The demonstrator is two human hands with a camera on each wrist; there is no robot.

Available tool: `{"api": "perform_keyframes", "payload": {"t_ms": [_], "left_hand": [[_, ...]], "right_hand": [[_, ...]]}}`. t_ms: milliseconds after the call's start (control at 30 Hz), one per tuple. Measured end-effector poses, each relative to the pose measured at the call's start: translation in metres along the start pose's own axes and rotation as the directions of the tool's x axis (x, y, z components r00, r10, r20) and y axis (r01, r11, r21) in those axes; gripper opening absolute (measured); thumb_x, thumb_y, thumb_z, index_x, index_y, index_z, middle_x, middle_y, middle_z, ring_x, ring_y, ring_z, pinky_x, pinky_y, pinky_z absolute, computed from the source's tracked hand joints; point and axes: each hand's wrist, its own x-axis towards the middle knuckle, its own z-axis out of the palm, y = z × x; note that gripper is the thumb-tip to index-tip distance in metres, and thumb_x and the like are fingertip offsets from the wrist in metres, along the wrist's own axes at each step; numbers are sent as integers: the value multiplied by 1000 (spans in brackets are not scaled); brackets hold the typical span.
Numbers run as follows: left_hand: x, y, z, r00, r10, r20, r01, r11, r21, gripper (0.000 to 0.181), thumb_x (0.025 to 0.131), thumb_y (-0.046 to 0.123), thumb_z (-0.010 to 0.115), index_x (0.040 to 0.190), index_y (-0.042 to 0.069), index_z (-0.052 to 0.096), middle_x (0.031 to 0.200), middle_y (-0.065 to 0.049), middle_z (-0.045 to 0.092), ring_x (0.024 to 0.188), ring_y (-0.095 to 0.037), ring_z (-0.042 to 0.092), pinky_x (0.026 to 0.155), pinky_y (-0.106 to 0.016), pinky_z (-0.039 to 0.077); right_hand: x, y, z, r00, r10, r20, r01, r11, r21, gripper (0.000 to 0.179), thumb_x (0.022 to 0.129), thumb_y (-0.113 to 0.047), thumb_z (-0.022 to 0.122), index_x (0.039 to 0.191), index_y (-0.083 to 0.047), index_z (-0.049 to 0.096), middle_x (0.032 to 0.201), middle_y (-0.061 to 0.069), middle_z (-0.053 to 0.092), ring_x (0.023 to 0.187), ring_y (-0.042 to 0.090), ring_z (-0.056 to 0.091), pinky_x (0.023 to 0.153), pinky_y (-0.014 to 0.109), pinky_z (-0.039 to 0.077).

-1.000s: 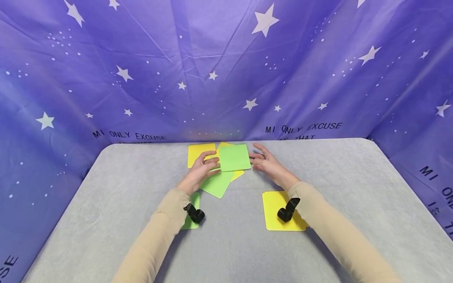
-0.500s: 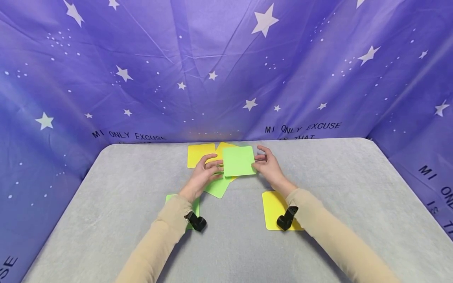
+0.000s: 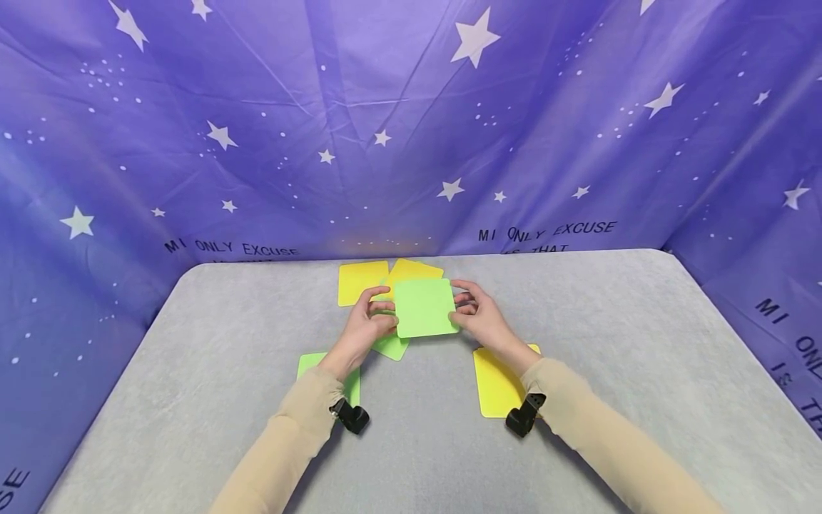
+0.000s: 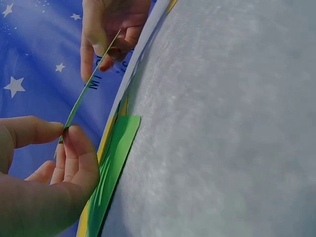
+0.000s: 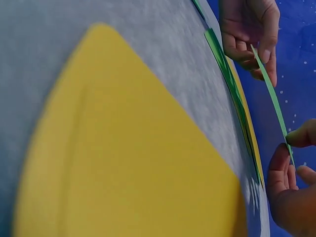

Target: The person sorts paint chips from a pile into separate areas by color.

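Observation:
A square green card (image 3: 425, 307) is held raised over the loose cards at the back of the table. My left hand (image 3: 356, 332) pinches its left edge between thumb and fingers, as the left wrist view confirms. The opposite edge is pinched by my right hand (image 3: 488, 325), thumb on the near face. Seen edge-on in the right wrist view, the green card (image 5: 271, 94) looks slightly bowed. Beneath it lie a tilted yellow card (image 3: 411, 268) and another green card (image 3: 392, 348), both partly hidden. One more yellow card (image 3: 362, 283) lies beside them on the left.
Under my left wrist lies a green card (image 3: 310, 360), partly covered by the sleeve. A yellow stack (image 3: 491, 385) lies under my right wrist. The grey table (image 3: 417, 450) ends at the back against a blue-purple star curtain (image 3: 385, 185).
The green card has come off the pile toward me, first shifting right, then back left. Both hands have moved nearer with it, their thumbs now on its edges.

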Motion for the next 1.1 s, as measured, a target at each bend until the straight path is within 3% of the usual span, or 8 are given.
{"api": "perform_keyframes", "payload": {"t_ms": [233,600,1100], "left_hand": [[-11,-4,-9,999,-21,28,21,1000,6,65,80,-17,55,140,3,39,104,-14,50,74,-15,58,69,-29,53],[-31,-3,-27,994,-65,85,62,997,36,67,83,-14,54,144,6,36,109,-14,48,77,-14,58,75,-31,53],[-61,0,-53,995,-80,55,76,994,77,66,84,-12,55,145,6,38,109,-12,48,79,-12,57,74,-29,54]], "right_hand": [[-10,3,7,999,-17,51,15,1000,24,60,82,12,59,139,7,40,109,19,48,81,14,50,68,16,45],[-26,2,19,994,-24,105,17,998,66,61,82,13,60,138,10,39,111,21,48,78,12,53,66,17,46],[-36,-1,42,980,-24,200,-4,991,135,64,81,11,61,141,6,38,110,18,48,76,11,56,66,19,46]]}}
